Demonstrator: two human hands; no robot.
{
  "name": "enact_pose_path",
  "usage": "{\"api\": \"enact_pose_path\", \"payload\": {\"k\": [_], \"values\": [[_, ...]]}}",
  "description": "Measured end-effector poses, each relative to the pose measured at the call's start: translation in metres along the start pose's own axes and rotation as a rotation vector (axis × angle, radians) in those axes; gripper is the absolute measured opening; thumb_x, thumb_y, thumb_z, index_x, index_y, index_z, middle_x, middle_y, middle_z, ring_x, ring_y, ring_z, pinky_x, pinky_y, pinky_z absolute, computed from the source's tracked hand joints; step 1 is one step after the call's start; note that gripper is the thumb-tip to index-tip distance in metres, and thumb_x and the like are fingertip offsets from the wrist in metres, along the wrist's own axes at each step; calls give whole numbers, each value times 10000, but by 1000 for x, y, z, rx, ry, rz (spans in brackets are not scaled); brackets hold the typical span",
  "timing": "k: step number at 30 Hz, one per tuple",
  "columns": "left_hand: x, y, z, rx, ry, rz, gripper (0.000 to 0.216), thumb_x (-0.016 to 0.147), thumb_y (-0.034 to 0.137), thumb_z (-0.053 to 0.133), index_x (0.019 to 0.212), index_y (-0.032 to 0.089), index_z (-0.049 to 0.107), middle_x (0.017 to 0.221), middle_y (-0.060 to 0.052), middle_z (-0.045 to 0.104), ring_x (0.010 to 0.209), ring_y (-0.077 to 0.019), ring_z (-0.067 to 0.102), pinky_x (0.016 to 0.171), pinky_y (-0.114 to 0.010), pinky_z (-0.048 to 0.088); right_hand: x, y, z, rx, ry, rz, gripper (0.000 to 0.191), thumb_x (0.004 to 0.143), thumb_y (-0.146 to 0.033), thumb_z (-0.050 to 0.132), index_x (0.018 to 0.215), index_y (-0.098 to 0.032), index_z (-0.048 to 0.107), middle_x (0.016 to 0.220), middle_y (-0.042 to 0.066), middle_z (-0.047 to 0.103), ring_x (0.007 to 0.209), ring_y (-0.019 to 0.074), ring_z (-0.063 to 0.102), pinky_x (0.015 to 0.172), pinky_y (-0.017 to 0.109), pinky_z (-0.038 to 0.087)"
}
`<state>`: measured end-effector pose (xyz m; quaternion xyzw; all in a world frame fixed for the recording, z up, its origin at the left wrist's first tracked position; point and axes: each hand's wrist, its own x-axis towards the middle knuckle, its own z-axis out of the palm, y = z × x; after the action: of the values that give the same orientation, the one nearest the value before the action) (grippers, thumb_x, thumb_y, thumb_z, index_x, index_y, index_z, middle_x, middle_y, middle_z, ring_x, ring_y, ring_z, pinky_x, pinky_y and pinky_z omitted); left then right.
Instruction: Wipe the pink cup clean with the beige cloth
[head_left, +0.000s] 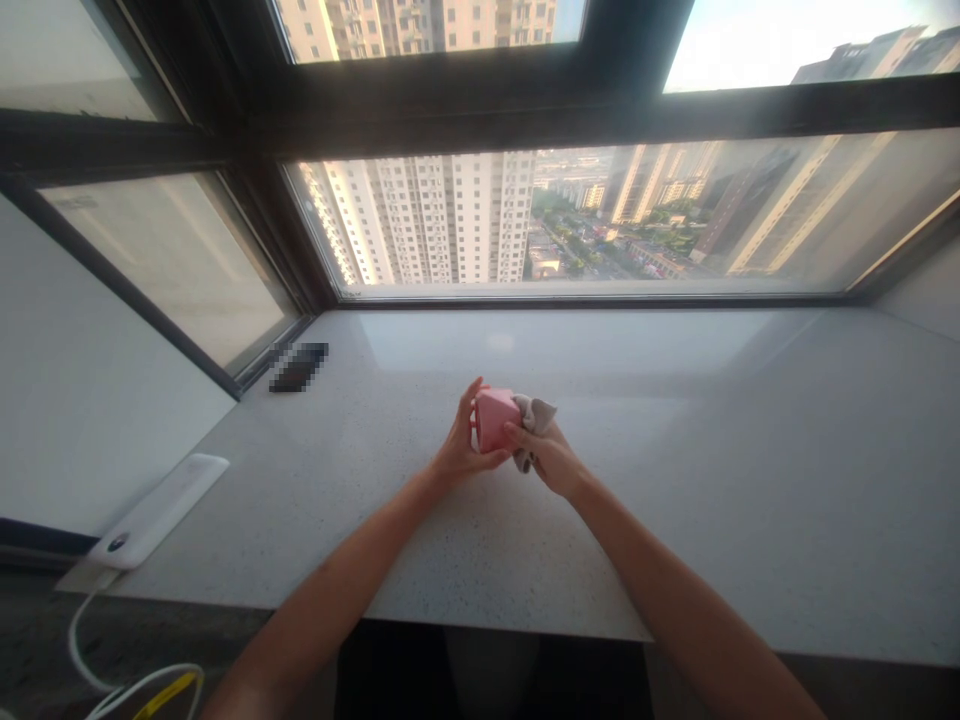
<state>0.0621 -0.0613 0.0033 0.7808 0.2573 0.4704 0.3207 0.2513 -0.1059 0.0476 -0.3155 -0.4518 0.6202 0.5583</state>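
A small pink angular object (pixel 495 414), with flat facets like a little pot, is held above the white speckled sill. My left hand (pixel 457 450) wraps round its left side, fingers behind and thumb along the lower edge. From the right, my right hand (pixel 556 462) grips a crumpled grey-beige cloth (pixel 537 412) and presses it to the pink object's right side. The right thumb lies on the object's front face. Whether the object is hollow cannot be made out.
A dark blurred-out item (pixel 298 368) lies by the left window corner. A white power strip (pixel 161 512) rests at the sill's left edge, its white cable (pixel 75 640) hanging down. The window frame (pixel 465 115) rises behind the sill.
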Motion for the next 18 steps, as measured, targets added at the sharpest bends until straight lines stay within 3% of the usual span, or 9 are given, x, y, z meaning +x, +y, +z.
{"api": "enact_pose_path", "payload": {"k": [2,4,6,8,10,12,15,18], "values": [[2,-2,1,118,-25,180,1362,679,572,984,1723,347,138,1737,-227,234,1572,-467,366,1198,-641,463,0,0,2,116,76,47,480,757,-504,961,1114,-268,743,959,0,740,807,164,669,714,257,568],[2,-1,4,198,-23,269,1336,666,549,1000,1709,356,188,1770,-220,129,1641,-490,220,1260,-689,376,0,1,5,175,136,82,480,760,-567,945,1062,-264,726,926,-8,729,798,161,661,695,248,566],[1,3,10,143,19,215,1194,744,537,956,1684,341,248,1744,-213,206,1625,-463,280,1270,-667,372,-2,4,9,164,182,91,531,793,-708,862,1023,-256,705,887,-2,710,790,172,647,662,256,557],[-1,9,16,-68,34,41,1060,828,587,874,1665,308,286,1640,-197,400,1506,-415,475,1224,-599,445,-5,9,13,74,208,61,599,838,-826,733,989,-247,690,851,10,685,767,182,625,630,271,539],[-2,18,20,-353,13,-159,983,902,669,758,1667,278,281,1485,-164,572,1313,-350,636,1131,-518,526,-9,14,16,-80,196,-22,603,875,-832,682,954,-234,686,839,22,665,757,182,606,634,281,523],[-1,27,22,-556,-16,-306,939,945,713,669,1674,262,286,1379,-137,659,1203,-314,689,1080,-476,549,-11,17,17,-226,185,-112,572,892,-793,696,904,-221,679,827,25,650,748,179,588,640,284,504],[2,34,18,-585,-10,-355,956,942,724,667,1692,275,279,1458,-141,634,1309,-332,643,1161,-498,491,-9,16,16,-248,201,-105,566,904,-786,686,901,-220,674,807,21,651,738,179,592,630,278,495],[4,33,15,-410,7,-180,1123,821,716,819,1700,287,267,1654,-179,446,1532,-400,443,1274,-565,367,-5,12,15,-29,221,68,632,900,-865,605,927,-236,664,763,15,653,693,182,613,564,267,482]]}}
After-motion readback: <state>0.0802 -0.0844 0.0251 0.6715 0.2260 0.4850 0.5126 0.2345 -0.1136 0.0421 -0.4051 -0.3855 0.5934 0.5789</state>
